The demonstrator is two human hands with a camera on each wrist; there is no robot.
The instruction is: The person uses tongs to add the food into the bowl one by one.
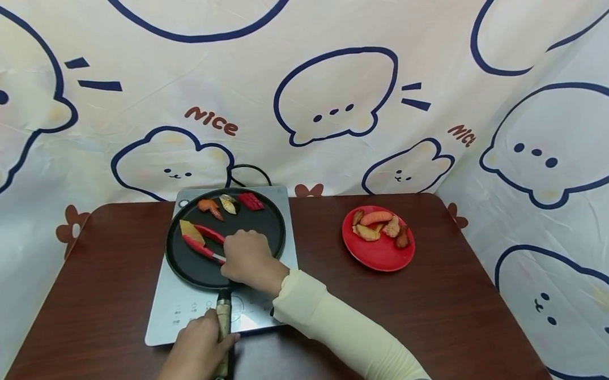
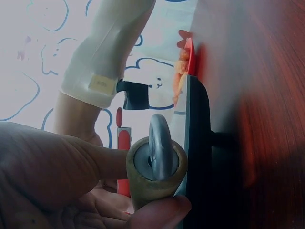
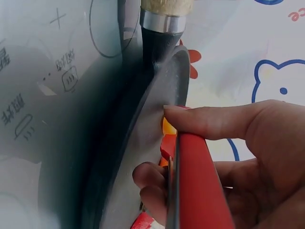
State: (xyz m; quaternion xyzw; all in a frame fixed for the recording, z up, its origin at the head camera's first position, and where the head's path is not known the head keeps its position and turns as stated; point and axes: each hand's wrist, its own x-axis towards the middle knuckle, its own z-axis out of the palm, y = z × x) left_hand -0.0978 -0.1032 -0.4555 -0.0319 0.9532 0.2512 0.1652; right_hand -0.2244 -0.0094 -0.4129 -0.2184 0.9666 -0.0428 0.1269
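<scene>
1. R hand [image 1: 250, 258] has its grip curled snug on the red tongs [image 1: 197, 246], thumb on one side & fingers on the other. L hand [image 1: 198, 341] has its grip wrapped round the pan handle [image 1: 223, 317].
2. The tan bit [image 1: 192, 232] is in the pan [image 1: 254, 226], on its L side, right at the tong tips. Can't tell if the tips pinch it or just touch it.
3. The tong arms stand apart a bit, so I'd squeeze slow till both tips hug the tan bit. Too hard might squash it or pop it out.
4. Hold the handle tight w/ L hand, b/c a push from the tongs could make the pan slide on the flat cooker [image 1: 166, 314].
5. Watch the orange bit [image 1: 211, 207], pale bit [image 1: 228, 204] & red bit [image 1: 250, 201] near the far edge. Don't bump 'em.
6. Go low w/ the tips. The tan bit looks thin, so it may slip.
7. The red plate [image 1: 368, 258] w/ more food [image 1: 368, 233] is off to the R on the surface [image 1: 448, 292], well apart from the pan. Don't knock it.
</scene>
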